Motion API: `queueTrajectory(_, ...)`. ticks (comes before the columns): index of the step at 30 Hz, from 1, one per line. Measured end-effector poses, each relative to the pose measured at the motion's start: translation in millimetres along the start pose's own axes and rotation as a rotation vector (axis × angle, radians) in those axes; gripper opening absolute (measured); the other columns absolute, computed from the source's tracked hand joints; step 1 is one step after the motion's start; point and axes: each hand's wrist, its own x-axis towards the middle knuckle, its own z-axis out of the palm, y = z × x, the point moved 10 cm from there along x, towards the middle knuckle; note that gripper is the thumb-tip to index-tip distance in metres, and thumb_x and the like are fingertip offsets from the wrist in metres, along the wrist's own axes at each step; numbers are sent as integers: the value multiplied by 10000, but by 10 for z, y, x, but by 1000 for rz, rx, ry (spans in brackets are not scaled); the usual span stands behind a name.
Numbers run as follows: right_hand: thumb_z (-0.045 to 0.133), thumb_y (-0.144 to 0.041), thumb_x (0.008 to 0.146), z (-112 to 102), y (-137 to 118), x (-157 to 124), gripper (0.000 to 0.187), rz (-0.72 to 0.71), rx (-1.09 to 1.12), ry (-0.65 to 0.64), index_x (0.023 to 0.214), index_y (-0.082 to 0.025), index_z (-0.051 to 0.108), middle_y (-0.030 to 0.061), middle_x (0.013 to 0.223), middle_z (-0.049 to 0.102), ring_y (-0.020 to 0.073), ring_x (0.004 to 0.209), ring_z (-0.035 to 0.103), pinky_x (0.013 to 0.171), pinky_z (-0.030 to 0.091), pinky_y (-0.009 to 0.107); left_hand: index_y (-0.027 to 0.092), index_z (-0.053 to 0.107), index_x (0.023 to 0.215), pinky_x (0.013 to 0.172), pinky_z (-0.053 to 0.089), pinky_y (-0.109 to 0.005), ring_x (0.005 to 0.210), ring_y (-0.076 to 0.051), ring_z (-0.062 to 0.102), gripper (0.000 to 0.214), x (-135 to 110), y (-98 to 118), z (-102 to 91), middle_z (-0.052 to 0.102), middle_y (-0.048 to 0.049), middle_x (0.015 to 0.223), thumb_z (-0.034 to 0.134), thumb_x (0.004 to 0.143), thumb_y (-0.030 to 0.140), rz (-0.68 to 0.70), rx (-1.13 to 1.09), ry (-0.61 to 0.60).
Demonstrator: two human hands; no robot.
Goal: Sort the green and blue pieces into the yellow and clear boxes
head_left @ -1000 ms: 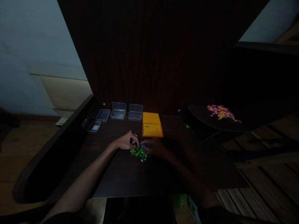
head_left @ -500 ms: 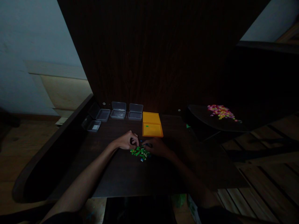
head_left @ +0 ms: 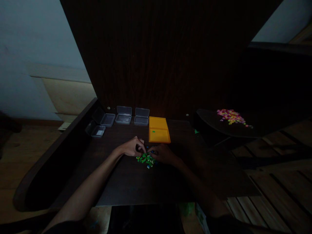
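Observation:
A small heap of green pieces (head_left: 145,160) with a few blue ones lies on the dark wooden table (head_left: 126,182). My left hand (head_left: 133,147) rests at the heap's upper left edge with its fingers curled in. In shadow, my right hand (head_left: 163,153) sits at the heap's upper right, fingers bent down onto the pieces. The two hands nearly touch above the heap. What either hand holds is too dark and small to make out. An open orange box (head_left: 158,130) with one green piece inside stands just behind the hands.
Three clear plastic boxes (head_left: 124,116) with raised lids line the table's back edge, and another clear box (head_left: 97,131) sits at the left. A pile of pink and yellow pieces (head_left: 231,116) lies on a dark raised surface at the right. A dark wooden panel rises behind.
My right hand has shifted slightly left and closer to my left hand over the heap. The left hand has barely moved.

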Motion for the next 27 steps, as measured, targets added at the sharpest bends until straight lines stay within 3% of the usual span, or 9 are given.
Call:
queueTrajectory(11,639,-184,807,38,51,18,129,24,88,26,917,-179,705,-46,590,580,86,533,496,571,299,199,174,778,793,701,378,-231,638,-87,466,172,-1,-3,0,509,33,661,715,649,103,-2,-10,-15)
queueTrajectory(17,629,-184,803,52,124,8,103,32,269,35,900,-166,661,-79,556,502,66,485,413,534,287,184,163,764,755,739,377,-247,626,-84,464,111,1,-16,-6,513,37,651,757,645,161,0,2,0)
queueTrajectory(23,586,-348,842,-295,399,-23,192,44,413,207,884,-166,632,-40,604,551,101,542,472,539,336,209,146,752,747,652,371,-227,605,-85,457,112,10,5,0,500,30,640,751,697,247,17,-52,-8)
queueTrajectory(27,572,-400,815,-531,670,32,243,117,390,244,848,-165,621,-66,514,471,93,464,399,477,285,211,147,748,760,691,379,-234,611,-83,467,142,15,-53,16,488,37,642,755,715,282,-6,-44,-7)
